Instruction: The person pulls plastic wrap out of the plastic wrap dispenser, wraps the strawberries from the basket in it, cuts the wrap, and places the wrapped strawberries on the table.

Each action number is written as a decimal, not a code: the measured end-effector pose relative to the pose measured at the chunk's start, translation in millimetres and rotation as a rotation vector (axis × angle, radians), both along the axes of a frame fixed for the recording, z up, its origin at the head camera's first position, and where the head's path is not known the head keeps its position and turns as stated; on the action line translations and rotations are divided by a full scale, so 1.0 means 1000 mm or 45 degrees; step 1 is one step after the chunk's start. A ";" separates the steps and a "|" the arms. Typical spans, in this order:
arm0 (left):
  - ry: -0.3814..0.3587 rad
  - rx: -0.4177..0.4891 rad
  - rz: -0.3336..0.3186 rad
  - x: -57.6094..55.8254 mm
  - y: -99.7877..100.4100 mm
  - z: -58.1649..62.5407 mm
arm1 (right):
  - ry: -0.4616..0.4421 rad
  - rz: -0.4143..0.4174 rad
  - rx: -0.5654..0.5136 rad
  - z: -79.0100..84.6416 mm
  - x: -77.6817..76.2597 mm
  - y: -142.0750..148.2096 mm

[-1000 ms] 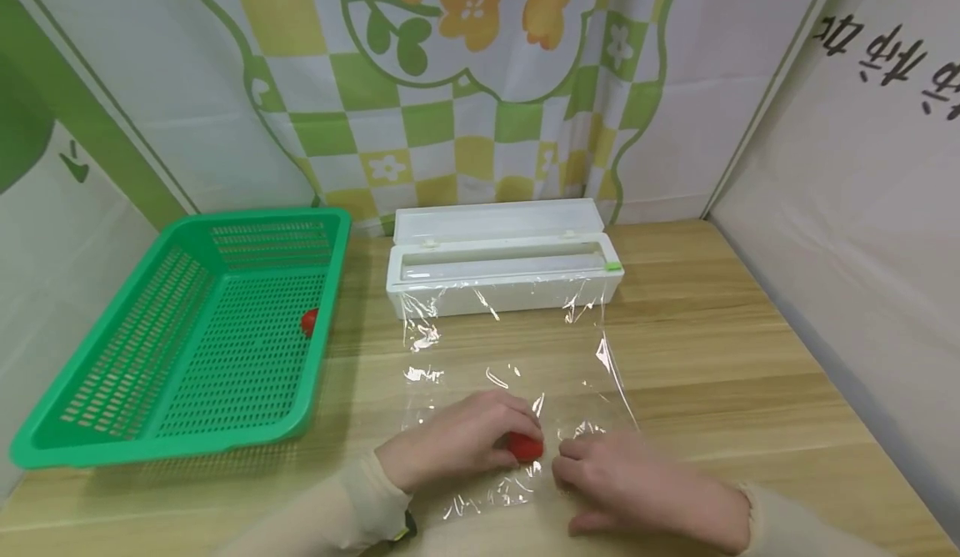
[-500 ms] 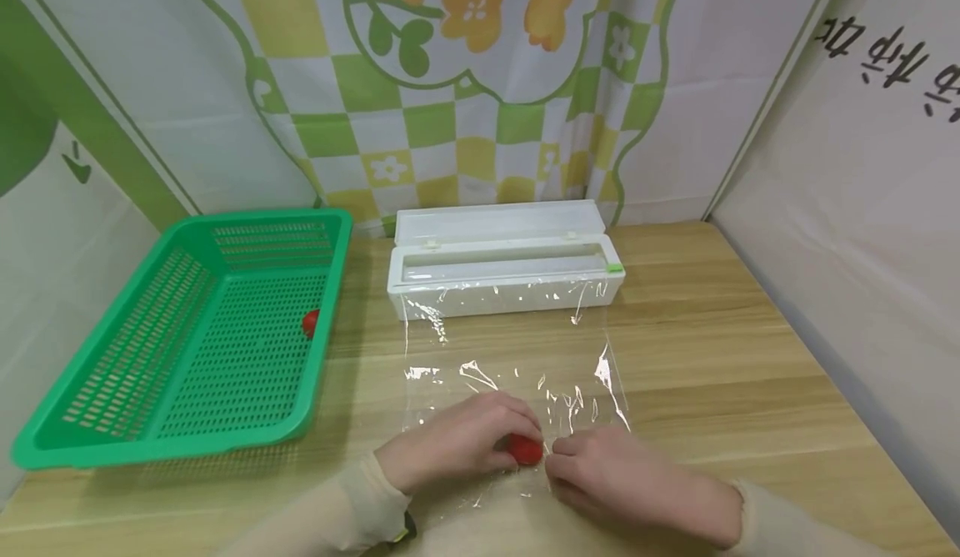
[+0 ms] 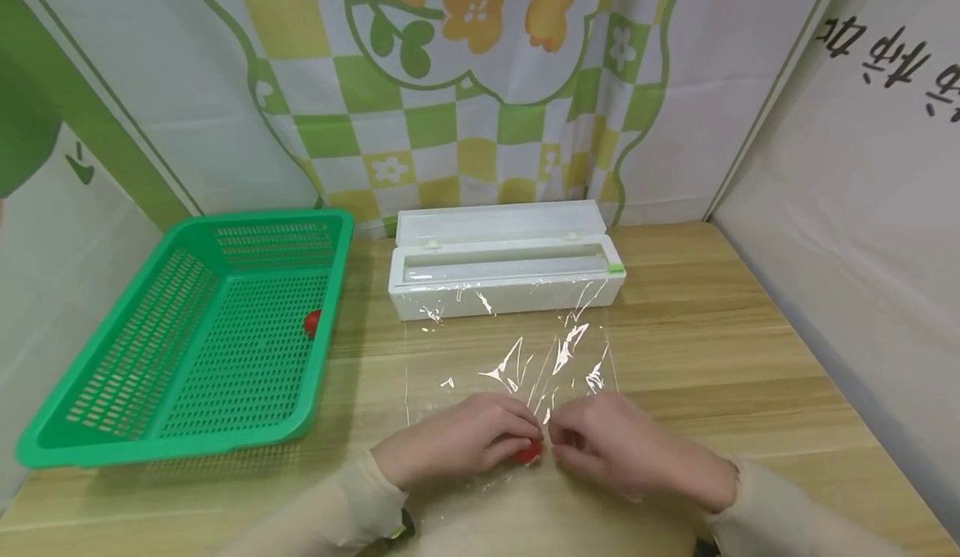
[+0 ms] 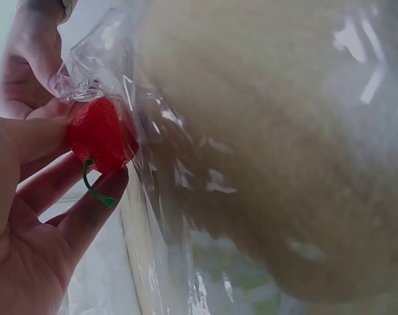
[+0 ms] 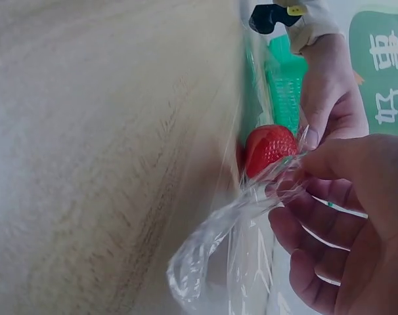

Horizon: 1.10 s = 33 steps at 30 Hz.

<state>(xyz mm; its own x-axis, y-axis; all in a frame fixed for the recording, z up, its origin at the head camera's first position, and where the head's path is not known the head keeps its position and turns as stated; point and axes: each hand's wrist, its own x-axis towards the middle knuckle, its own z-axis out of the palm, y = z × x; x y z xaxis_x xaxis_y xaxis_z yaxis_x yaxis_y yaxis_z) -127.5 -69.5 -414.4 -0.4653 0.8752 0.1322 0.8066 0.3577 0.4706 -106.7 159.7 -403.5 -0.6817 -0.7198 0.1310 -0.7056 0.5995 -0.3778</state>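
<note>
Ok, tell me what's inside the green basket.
One red thing shows in the basket, at its right side; the rim covers part of it. Anything else behind that rim can't be seen.

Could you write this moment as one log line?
left hand: holds strawberry | right hand: pinches film | film: runs from box to hands | lid: open | basket: red item inside

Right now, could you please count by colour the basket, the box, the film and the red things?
Green: 1 (basket)
Red: 2 (strawberry in the left hand; partly hidden red item in the basket)
White: 1 (box)
Clear: 1 (film)
Total: 5
</note>
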 end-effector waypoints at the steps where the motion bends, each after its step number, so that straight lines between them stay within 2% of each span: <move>1: -0.007 0.005 0.001 0.000 0.000 0.000 | -0.022 -0.012 -0.009 0.000 -0.001 0.000; 5: -0.042 0.026 0.010 -0.001 -0.001 0.000 | -0.068 -0.043 -0.014 -0.002 -0.006 -0.001; 11: -0.137 0.056 0.108 -0.002 -0.003 0.000 | -0.063 -0.091 -0.026 -0.004 -0.012 -0.004; 17: -0.143 0.086 0.117 -0.004 -0.004 -0.001 | -0.143 -0.176 -0.025 -0.004 -0.014 -0.009; 22: -0.166 0.104 0.140 -0.006 -0.002 -0.002 | -0.161 -0.228 -0.021 -0.005 -0.014 -0.011; 30: -0.112 0.078 0.191 -0.002 0.002 0.002 | -0.211 -0.254 -0.022 -0.005 -0.015 -0.012; 33: -0.131 0.068 0.186 -0.002 0.001 0.003 | -0.217 -0.237 -0.025 -0.006 -0.016 -0.011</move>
